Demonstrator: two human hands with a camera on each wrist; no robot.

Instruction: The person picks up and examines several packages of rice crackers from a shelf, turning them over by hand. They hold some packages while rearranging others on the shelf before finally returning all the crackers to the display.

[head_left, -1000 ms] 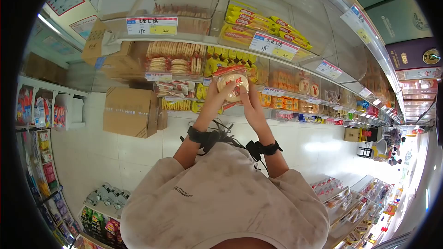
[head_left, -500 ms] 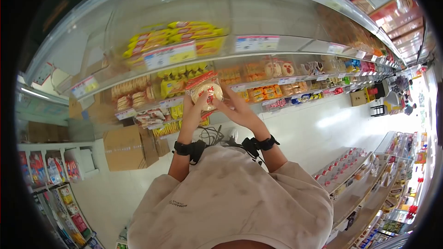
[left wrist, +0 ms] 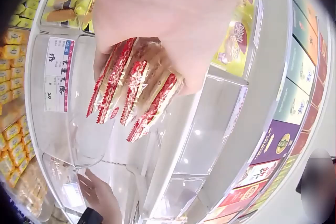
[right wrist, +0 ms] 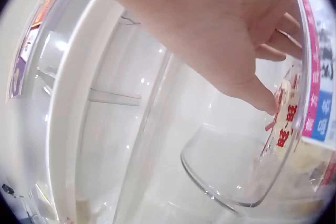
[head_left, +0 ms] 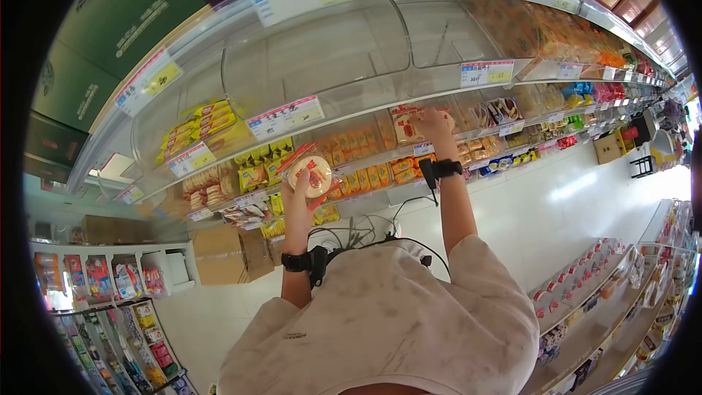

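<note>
In the head view my left hand [head_left: 296, 208] grips round rice crackers in clear packets [head_left: 310, 177] with red print, in front of the shelf bins. The left wrist view has several of these packets [left wrist: 137, 85] side by side under the left hand [left wrist: 163, 19], their red crimped edges downward. My right hand [head_left: 436, 126] reaches into a clear bin of similar rice cracker packets [head_left: 406, 128]. Up close in the right wrist view, the right thumb's tip is right at the red edge of a packet [right wrist: 283, 129]; the right hand's [right wrist: 220, 40] other fingers extend loosely beyond.
A price tag [right wrist: 320, 66] stands on the bin's front beside my right fingers. Orange snack packs [head_left: 349, 145] and yellow packs [head_left: 265, 164] fill neighbouring bins. An upper shelf lip with a price tag [head_left: 285, 117] runs above. A cardboard box [head_left: 230, 254] sits on the floor.
Both hands were together on the cracker packets. Now the right hand has let go and moved right into a bin, while the left keeps hold. The view has shifted right along the shelf.
</note>
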